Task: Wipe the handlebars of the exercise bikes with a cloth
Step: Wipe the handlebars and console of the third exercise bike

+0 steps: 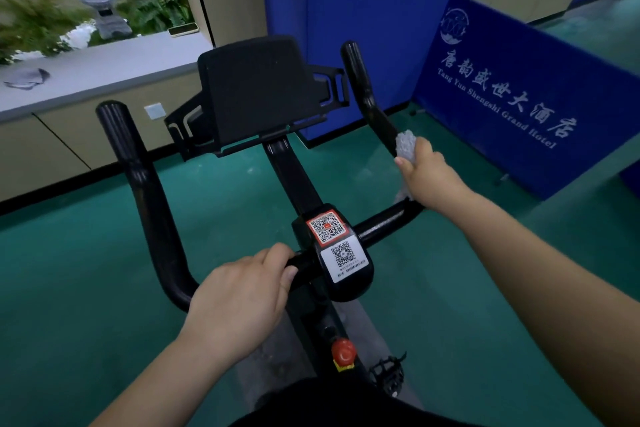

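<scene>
A black exercise bike stands in front of me with curved handlebars. The left bar (138, 184) rises toward the far left, the right bar (362, 90) toward the far right. My right hand (429, 177) grips a white cloth (405, 144) wrapped round the right bar at its bend. My left hand (242, 295) grips the crossbar just left of the centre block (341, 253), which carries two QR stickers. A black tablet holder (263, 94) sits above the stem.
A red knob (343, 350) and a pedal (388, 374) sit low on the frame. A blue banner (519, 97) stands to the right, a blue pillar (363, 10) behind. A grey ledge (104, 66) with a rag (27, 78) and a stone lantern (100, 3) runs along the left. Green floor surrounds the bike.
</scene>
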`<state>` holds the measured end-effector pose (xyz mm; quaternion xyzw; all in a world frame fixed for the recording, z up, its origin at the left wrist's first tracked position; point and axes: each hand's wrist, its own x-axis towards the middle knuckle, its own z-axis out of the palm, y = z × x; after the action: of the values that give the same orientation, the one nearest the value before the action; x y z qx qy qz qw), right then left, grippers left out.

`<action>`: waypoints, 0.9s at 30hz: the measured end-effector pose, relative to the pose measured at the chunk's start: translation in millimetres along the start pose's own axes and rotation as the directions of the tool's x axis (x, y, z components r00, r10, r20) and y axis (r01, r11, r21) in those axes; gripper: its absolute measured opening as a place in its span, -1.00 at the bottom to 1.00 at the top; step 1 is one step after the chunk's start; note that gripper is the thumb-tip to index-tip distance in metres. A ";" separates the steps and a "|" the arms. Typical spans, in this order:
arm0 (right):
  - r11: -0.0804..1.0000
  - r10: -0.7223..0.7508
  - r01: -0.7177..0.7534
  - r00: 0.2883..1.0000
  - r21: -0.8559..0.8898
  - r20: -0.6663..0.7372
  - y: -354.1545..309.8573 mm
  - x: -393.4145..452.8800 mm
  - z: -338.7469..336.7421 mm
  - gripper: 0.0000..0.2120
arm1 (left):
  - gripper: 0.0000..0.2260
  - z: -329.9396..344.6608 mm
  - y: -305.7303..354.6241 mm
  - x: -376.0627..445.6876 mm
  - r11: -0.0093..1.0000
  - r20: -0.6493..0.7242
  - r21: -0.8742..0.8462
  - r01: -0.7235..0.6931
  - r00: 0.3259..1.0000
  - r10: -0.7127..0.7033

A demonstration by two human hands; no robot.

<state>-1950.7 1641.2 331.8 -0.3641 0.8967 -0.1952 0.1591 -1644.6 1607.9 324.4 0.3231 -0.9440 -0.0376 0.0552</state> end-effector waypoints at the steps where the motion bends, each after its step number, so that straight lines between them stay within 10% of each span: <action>1: 0.997 0.048 -0.047 0.999 0.066 -0.011 2.2 -7.2 2.9 -0.53 | -0.71 -0.1 0.0 -0.4 1.000 0.000 -0.005 -0.005 1.000 0.005; 9: 0.678 0.400 -0.213 0.910 0.704 -0.109 -4.8 -60.9 58.6 -0.50 | -0.67 0.4 -1.8 -1.2 0.999 0.021 -0.033 -0.027 0.999 0.028; 27: 0.518 0.478 -0.276 0.879 0.810 -0.006 -9.6 -46.5 43.7 -0.41 | -0.66 -1.9 -1.2 -4.6 0.994 0.017 -0.110 -0.025 0.999 0.027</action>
<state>-1894.5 1657.8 304.7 -0.0266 0.7862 -0.5700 0.2372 -1640.0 1609.7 325.7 0.3068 -0.9451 -0.0918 0.0647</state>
